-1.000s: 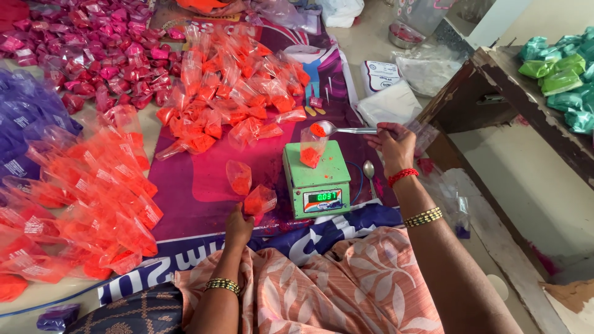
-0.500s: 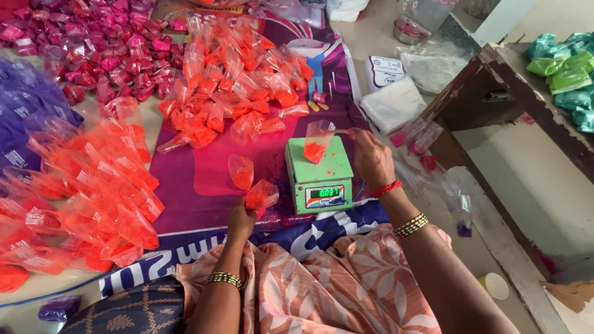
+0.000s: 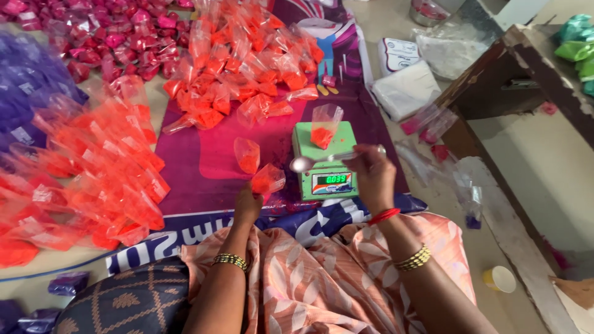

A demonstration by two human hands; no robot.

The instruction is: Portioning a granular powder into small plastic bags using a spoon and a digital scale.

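Observation:
A small green scale stands on a purple mat in front of me, with a lit display. On its platform sits an open clear bag holding orange powder. My right hand holds a metal spoon level over the scale's front, its bowl pointing left. My left hand grips a small bag of orange powder just left of the scale. Another filled orange bag lies on the mat beside it.
Heaps of filled orange bags lie at the left and at the back. Pink bags and purple bags fill the far left. White packets and a wooden ledge are at the right, a yellow cup near my knee.
My right hand has brought the spoon from the right of the scale to over its front. The left hand stays on its orange bag.

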